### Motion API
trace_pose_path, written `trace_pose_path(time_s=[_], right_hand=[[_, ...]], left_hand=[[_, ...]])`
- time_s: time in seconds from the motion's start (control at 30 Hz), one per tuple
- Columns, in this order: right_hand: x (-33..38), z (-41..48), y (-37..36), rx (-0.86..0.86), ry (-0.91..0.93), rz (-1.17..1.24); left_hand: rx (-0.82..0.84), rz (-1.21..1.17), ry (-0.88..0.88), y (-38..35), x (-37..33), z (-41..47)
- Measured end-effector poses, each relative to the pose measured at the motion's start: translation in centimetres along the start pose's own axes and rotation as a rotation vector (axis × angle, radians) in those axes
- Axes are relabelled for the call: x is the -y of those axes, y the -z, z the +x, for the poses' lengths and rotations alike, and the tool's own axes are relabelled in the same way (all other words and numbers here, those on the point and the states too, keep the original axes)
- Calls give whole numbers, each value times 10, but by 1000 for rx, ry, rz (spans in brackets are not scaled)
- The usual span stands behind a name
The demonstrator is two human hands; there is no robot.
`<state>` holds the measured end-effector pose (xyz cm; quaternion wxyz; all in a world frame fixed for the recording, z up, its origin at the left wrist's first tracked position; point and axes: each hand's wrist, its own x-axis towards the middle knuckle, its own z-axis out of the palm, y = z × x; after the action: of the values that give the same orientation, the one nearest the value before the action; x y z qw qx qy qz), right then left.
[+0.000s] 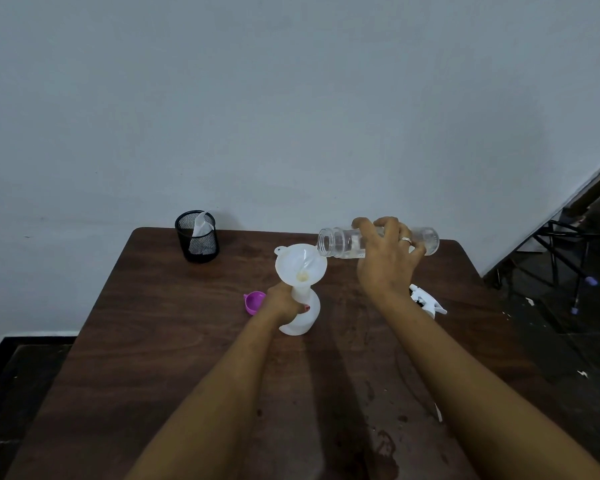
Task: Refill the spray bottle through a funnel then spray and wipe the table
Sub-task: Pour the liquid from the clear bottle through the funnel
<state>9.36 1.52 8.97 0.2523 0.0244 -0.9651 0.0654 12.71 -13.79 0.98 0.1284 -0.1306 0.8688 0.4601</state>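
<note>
A white spray bottle (303,317) stands on the brown table (174,341) with a white funnel (300,263) set in its neck. My left hand (281,301) grips the bottle's neck just under the funnel. My right hand (387,258) holds a clear plastic bottle (343,242) tipped on its side, its open mouth at the funnel's right rim. A little water lies in the clear bottle. The white spray head (426,301) lies on the table to the right, partly hidden behind my right forearm.
A purple cap (253,301) lies left of the spray bottle. A black mesh cup (197,236) with a white cloth in it stands at the table's back left corner. Wet spots mark the near tabletop. A folding stand (568,258) is on the floor, far right.
</note>
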Motion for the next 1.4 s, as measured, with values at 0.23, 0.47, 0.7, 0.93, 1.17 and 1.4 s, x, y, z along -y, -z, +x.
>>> trace_pose_path(time_s=[0.23, 0.47, 0.7, 0.93, 1.17, 1.4], right_hand=[[1, 2, 1, -33, -6, 3], [2, 2, 3, -49, -13, 24], [0, 3, 3, -74, 1, 13], [1, 4, 5, -41, -5, 27], [2, 4, 8, -27, -1, 30], [1, 6, 7, -52, 3, 15]], left_hand=[[-2, -6, -4, 0, 1, 0], [0, 12, -17, 0, 2, 0], [0, 5, -4, -1, 1, 1], [8, -6, -1, 0, 1, 1], [3, -2, 6, -1, 1, 1], [6, -11, 15, -1, 1, 2]])
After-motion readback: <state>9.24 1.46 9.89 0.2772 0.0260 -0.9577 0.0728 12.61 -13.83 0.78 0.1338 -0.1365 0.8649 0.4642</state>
